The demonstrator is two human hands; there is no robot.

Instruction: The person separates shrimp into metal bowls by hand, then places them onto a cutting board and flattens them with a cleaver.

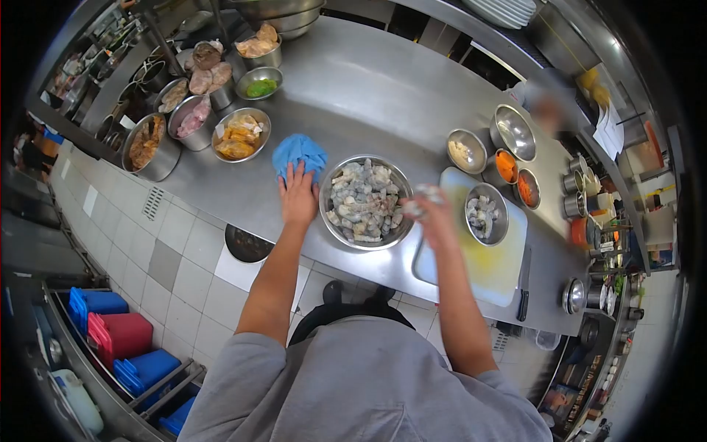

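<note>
- Shrimp [364,197], raw and grey, lie heaped in the large steel bowl [325,215] at the centre of the frame; a smaller lot sits in the small bowl [501,225], right of centre.
- The right hand [436,215], blurred, is above the gap between those two bowls and appears to grasp a few shrimp; how firmly, I cannot tell. Wet pieces probably slip easily, so a light cupped grip and a modest handful should serve best.
- Carry low over the rims: the cutting board [471,274] at right of centre, under the small bowl, would likely catch drips and strays.
- Release close above the bowl rather than tossing, since a drop from height could splash.
- The left hand [298,197], left of centre, lies with fingers spread on the blue cloth [300,152], gripping nothing that I can make out. It could steady a bowl if one slid.
- Mind the knife [525,283] beside the board, lower right; the elbow should swing clear of it.
</note>
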